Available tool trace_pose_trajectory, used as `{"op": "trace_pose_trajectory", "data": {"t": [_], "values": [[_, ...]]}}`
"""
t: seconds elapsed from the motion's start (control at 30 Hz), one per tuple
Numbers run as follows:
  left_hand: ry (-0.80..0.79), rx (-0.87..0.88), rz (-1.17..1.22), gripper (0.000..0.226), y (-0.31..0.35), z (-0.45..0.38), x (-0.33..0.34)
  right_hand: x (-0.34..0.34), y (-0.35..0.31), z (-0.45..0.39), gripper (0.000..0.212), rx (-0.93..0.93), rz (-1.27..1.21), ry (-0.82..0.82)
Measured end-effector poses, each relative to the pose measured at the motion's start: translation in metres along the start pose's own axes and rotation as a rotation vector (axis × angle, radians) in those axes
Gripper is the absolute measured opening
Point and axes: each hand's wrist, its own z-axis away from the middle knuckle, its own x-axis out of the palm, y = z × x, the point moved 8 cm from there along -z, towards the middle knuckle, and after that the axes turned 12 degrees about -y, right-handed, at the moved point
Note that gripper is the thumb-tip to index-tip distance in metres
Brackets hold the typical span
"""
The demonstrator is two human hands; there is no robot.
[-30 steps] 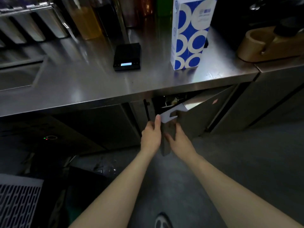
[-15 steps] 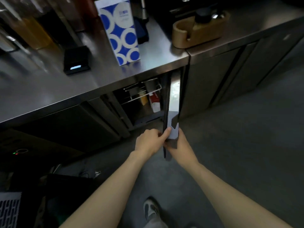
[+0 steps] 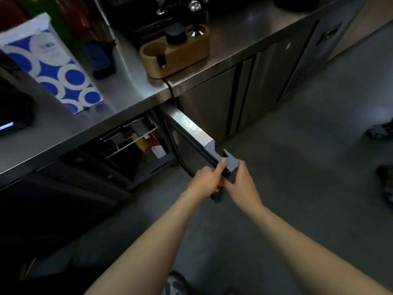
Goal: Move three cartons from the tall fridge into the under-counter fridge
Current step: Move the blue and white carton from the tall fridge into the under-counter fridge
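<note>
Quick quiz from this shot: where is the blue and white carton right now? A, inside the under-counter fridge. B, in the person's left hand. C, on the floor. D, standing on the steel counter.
D: the blue and white carton stands on the steel counter, while both hands grip the open fridge door.

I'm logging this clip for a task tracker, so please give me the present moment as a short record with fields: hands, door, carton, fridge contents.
left hand: left hand grips the free edge of the fridge door
right hand: right hand holds the same edge from the other side
door: swung wide open, under-counter fridge interior exposed
carton: blue-and-white carton stands on the steel counter, not yet inside
fridge contents: wire shelf with a few items, too dark to identify
</note>
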Motion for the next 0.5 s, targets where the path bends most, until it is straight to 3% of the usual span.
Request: {"op": "trace_pose_trajectory", "data": {"t": [0.27,0.5], "values": [[-0.052,-0.040,0.107,0.086,0.038,-0.024,0.014,-0.040,0.009,-0.026,0.053,0.002,0.011,-0.017],[-0.072,-0.087,0.239,0.077,0.040,-0.015,0.016,-0.046,0.004,-0.030,0.073,0.012,0.043,-0.001]]}}
